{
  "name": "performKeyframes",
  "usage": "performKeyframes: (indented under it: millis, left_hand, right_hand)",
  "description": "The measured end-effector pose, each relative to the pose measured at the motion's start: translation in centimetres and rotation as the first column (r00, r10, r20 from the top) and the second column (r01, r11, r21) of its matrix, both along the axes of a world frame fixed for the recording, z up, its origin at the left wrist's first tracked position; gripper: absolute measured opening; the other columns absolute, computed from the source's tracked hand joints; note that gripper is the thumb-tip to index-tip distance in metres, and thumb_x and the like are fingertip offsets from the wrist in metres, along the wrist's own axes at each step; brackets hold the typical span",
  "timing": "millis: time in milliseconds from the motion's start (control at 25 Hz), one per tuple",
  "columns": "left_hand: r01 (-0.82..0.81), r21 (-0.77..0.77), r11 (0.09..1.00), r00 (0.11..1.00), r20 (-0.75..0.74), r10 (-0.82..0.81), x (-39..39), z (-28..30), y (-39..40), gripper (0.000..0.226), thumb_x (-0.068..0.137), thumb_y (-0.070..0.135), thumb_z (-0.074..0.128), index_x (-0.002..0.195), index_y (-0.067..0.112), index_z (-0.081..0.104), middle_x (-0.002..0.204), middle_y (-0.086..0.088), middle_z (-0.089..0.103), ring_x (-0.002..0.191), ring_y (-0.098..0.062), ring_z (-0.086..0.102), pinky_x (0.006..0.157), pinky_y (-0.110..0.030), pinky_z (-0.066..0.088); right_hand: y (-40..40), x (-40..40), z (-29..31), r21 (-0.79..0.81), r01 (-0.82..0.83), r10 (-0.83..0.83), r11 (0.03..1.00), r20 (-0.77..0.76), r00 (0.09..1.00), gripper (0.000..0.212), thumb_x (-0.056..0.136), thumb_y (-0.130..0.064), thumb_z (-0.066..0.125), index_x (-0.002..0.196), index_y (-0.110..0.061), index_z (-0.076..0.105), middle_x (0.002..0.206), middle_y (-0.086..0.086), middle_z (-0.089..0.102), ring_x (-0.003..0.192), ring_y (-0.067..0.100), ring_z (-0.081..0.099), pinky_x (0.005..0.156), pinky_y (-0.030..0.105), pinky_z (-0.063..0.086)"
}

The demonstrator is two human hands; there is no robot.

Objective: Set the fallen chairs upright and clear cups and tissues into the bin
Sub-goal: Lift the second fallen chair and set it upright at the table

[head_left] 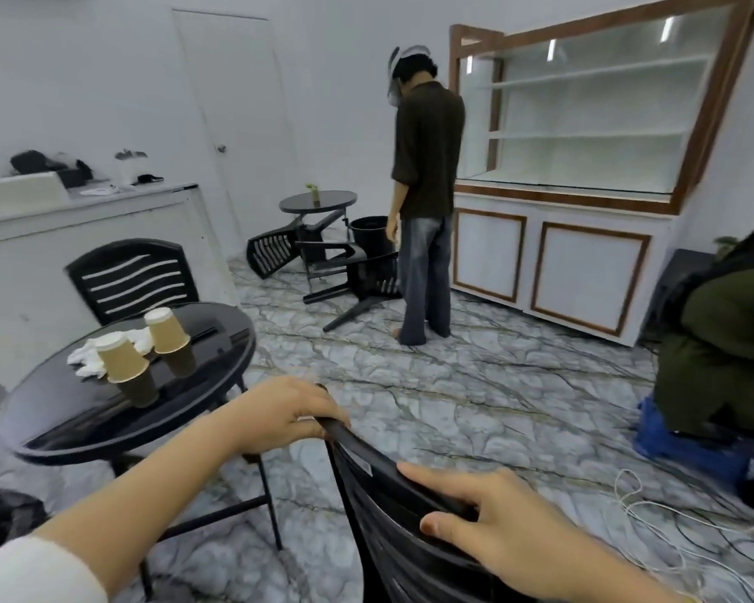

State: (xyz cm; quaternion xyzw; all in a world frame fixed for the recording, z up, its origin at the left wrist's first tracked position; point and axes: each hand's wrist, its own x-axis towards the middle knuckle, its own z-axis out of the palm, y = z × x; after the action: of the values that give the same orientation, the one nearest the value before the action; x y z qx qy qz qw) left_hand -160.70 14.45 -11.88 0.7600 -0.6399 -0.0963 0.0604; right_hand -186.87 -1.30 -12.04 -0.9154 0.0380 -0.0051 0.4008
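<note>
My left hand (286,417) and my right hand (492,522) both grip the top rail of a black plastic chair (392,528) just in front of me; its back stands tilted. On the near round black table (62,428) sit two brown paper cups (120,356) (165,325) upside down, with crumpled white tissues (89,361) between and behind them. Another black chair (133,276) stands upright behind that table. Two more black chairs (345,276) (271,254) lie fallen near the far round table (318,202). A black bin (368,235) stands behind them.
A person in a dark shirt and jeans (425,211) stands by the fallen chairs. Another person (723,341) crouches at the right beside a blue crate (688,446). Loose cables (671,524) lie on the marble floor. A white cabinet (584,176) lines the right wall, a counter (83,219) the left.
</note>
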Motion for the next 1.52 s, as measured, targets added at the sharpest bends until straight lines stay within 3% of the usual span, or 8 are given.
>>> performKeyframes:
  millis: [160, 280, 560, 840, 920, 1200, 1320, 1520]
  left_hand:
    - [-0.163, 0.043, 0.986, 0.986, 0.032, 0.161, 0.6, -2.3, 9.6, 0.030, 0.091, 0.030, 0.052, 0.119, 0.036, 0.057, 0.117, 0.014, 0.064, 0.107, -0.005, 0.052, 0.096, -0.025, 0.037]
    - [-0.295, 0.039, 0.955, 0.954, 0.072, 0.292, 0.0, -3.5, 15.7, 0.030, 0.092, 0.031, 0.050, 0.120, 0.038, 0.054, 0.116, 0.018, 0.064, 0.106, -0.003, 0.051, 0.095, -0.025, 0.035]
    - [-0.591, -0.086, 0.802, 0.797, 0.090, 0.597, -4.0, -2.8, 25.8, 0.029, 0.094, 0.030, 0.050, 0.122, 0.034, 0.056, 0.106, 0.012, 0.068, 0.098, -0.010, 0.056, 0.083, -0.021, 0.033]
    - [-0.636, -0.239, 0.733, 0.755, 0.002, 0.656, -14.1, -3.8, 24.4, 0.039, 0.083, 0.060, 0.039, 0.115, 0.043, 0.054, 0.095, 0.022, 0.058, 0.088, 0.003, 0.042, 0.077, -0.018, 0.033]
    - [-0.627, -0.236, 0.743, 0.779, -0.157, 0.608, -17.5, -4.7, 20.5, 0.043, 0.082, 0.069, 0.034, 0.116, 0.049, 0.051, 0.091, 0.027, 0.047, 0.087, 0.007, 0.034, 0.077, -0.016, 0.029]
    - [-0.527, -0.204, 0.825, 0.757, -0.554, 0.347, -20.2, -3.6, 8.2, 0.037, 0.092, 0.038, 0.046, 0.127, 0.052, 0.046, 0.125, 0.029, 0.056, 0.116, 0.005, 0.050, 0.098, -0.013, 0.038]
    - [-0.486, -0.203, 0.850, 0.811, -0.468, 0.352, -19.3, -3.1, 6.1, 0.036, 0.091, 0.047, 0.039, 0.125, 0.059, 0.043, 0.127, 0.032, 0.054, 0.115, 0.002, 0.053, 0.100, -0.024, 0.043]
    - [-0.435, -0.328, 0.839, 0.899, -0.217, 0.381, -20.2, -4.1, 4.0, 0.037, 0.091, 0.053, 0.028, 0.126, 0.063, 0.035, 0.086, 0.038, 0.052, 0.073, 0.014, 0.048, 0.066, -0.014, 0.042]
  right_hand:
    - [4.2, 4.8, 0.0, -0.042, -0.245, 0.243, 0.969, -0.057, 0.968, 0.041, 0.089, -0.043, 0.055, 0.102, -0.078, 0.036, 0.072, 0.010, 0.069, 0.049, 0.015, 0.045, 0.056, 0.029, 0.026]
    - [6.5, 7.7, -0.2, -0.104, -0.420, 0.415, 0.901, -0.065, 0.907, 0.040, 0.091, -0.041, 0.053, 0.112, -0.071, 0.038, 0.043, 0.002, 0.036, 0.043, 0.014, 0.028, 0.049, 0.026, 0.018]
    - [11.5, 13.3, 0.7, -0.219, -0.670, 0.687, 0.709, -0.003, 0.727, 0.041, 0.089, -0.045, 0.052, 0.115, -0.072, 0.035, 0.091, 0.021, 0.069, 0.059, 0.021, 0.057, 0.062, 0.030, 0.046]
    - [6.4, 9.0, -0.1, -0.130, -0.772, 0.776, 0.622, -0.030, 0.630, 0.038, 0.078, -0.072, 0.042, 0.116, -0.073, 0.037, 0.120, 0.000, 0.066, 0.109, 0.020, 0.063, 0.091, 0.034, 0.052]
    - [2.6, 6.1, 0.4, -0.045, -0.772, 0.770, 0.634, -0.062, 0.636, 0.035, 0.081, -0.061, 0.046, 0.114, -0.070, 0.042, 0.124, -0.033, 0.057, 0.114, -0.005, 0.057, 0.094, 0.014, 0.046]
    - [-10.7, 1.5, 0.5, 0.148, -0.544, 0.563, 0.826, -0.243, 0.790, 0.030, 0.076, -0.060, 0.054, 0.106, -0.064, 0.055, 0.118, -0.047, 0.050, 0.115, -0.018, 0.047, 0.099, 0.009, 0.040]
    - [-12.6, 1.0, 0.6, 0.190, -0.491, 0.523, 0.850, -0.201, 0.828, 0.048, 0.060, -0.077, 0.058, 0.105, -0.060, 0.059, 0.118, -0.044, 0.054, 0.115, -0.014, 0.050, 0.092, 0.003, 0.040]
    - [-14.2, 0.6, -0.9, 0.243, -0.447, 0.490, 0.861, -0.156, 0.858, 0.037, 0.067, -0.063, 0.062, 0.103, -0.053, 0.064, 0.115, -0.039, 0.059, 0.115, -0.008, 0.054, 0.091, 0.005, 0.042]
